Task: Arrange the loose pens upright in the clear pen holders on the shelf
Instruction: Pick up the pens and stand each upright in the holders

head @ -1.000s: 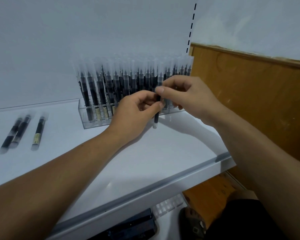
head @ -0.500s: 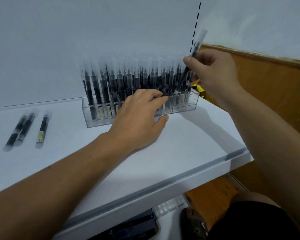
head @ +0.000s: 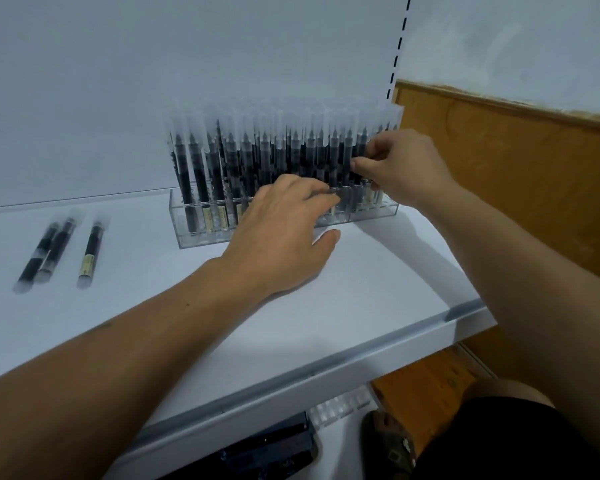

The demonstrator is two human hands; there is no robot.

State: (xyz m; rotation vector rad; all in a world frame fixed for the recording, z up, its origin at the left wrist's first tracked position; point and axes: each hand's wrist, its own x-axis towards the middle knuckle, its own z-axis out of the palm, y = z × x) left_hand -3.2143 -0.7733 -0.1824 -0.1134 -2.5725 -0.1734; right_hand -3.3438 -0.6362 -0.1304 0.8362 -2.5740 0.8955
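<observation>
A clear pen holder [head: 201, 233] stands at the back of the white shelf [head: 361, 299], packed with several upright black pens [head: 201, 174] with frosted caps. My right hand [head: 406, 168] pinches one pen [head: 361, 147] near the holder's right end, the pen standing among the others. My left hand [head: 284, 237] lies with straight fingers against the holder's front, its thumb on the shelf. Three loose pens [head: 90, 251] lie flat at the shelf's left.
A wooden panel [head: 516, 168] rises right of the shelf. The shelf's front edge [head: 291, 379] runs diagonally. Below it are a dark object [head: 271, 452], a clear plastic piece [head: 343, 407] and my foot in a sandal [head: 392, 441].
My right hand has brought the pen down from above the holder into the row at its right end. My left hand has stayed against the holder's front.
</observation>
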